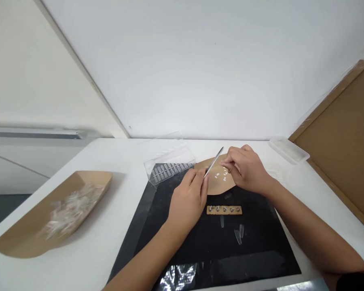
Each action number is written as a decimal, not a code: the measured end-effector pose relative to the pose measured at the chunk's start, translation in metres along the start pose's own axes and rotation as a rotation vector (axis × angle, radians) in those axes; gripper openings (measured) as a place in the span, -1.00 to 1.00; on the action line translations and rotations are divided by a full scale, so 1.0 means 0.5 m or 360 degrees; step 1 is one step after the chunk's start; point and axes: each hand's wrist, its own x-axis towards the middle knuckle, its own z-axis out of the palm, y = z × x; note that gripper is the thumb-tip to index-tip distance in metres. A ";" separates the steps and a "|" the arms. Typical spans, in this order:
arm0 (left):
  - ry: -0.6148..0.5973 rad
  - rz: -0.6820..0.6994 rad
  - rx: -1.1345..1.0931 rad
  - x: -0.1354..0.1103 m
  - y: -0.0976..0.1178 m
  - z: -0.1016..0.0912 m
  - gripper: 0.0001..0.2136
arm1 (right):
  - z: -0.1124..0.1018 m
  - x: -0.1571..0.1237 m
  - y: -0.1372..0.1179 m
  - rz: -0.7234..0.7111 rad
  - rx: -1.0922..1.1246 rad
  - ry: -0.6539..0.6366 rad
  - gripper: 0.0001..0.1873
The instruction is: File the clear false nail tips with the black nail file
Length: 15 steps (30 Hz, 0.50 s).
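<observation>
My left hand [188, 198] is closed around a slim silver tool [215, 160], which looks like tweezers; its pointed end slants up and to the right. My right hand [247, 169] is pinched just right of that tip, and whatever lies between its fingers is too small to make out. Under both hands is a brown paper tray [214, 188] with several tiny white pieces [217, 175]. Nearer to me, a tan strip with several round metal studs [224, 210] lies on the black mat [200, 250]. Clear false nail tips [238, 236] lie loose below it.
Behind my left hand, a clear plastic box [170, 169] holds rows of nail tips. A larger brown tray [21, 238] with a heap of clear pieces [68, 212] stands at left. A translucent container [288, 150] and cardboard [348, 153] are at right.
</observation>
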 end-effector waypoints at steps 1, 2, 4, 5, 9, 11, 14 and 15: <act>-0.0024 -0.0032 0.0126 -0.001 -0.002 0.002 -0.73 | -0.001 -0.001 0.000 0.0010 0.0012 0.0006 -0.79; -0.0049 -0.0068 0.0231 -0.003 -0.003 0.005 -0.70 | 0.001 -0.003 -0.001 0.0011 0.0017 0.0011 -0.80; -0.0104 -0.0115 0.0352 -0.005 -0.003 0.008 -0.66 | 0.011 -0.007 -0.004 -0.0006 0.0005 0.0019 -0.82; -0.0126 -0.0125 0.0376 -0.006 -0.002 0.009 -0.67 | 0.018 -0.009 -0.005 -0.0014 -0.0017 0.0025 -0.81; -0.0086 -0.0115 0.0274 -0.005 0.000 0.008 -0.78 | 0.044 -0.014 -0.001 -0.0002 -0.0184 0.0042 -0.76; -0.0050 -0.0096 0.0100 -0.003 0.000 0.006 -0.83 | 0.051 -0.015 0.002 0.0018 -0.0237 0.0028 -0.77; -0.0012 -0.0115 -0.0214 0.000 0.000 0.005 -0.86 | 0.058 -0.015 0.005 0.0054 -0.0228 0.0052 -0.78; -0.0015 -0.0149 -0.0321 0.001 0.001 0.005 -0.86 | 0.061 -0.015 0.004 0.0072 -0.0212 0.0079 -0.77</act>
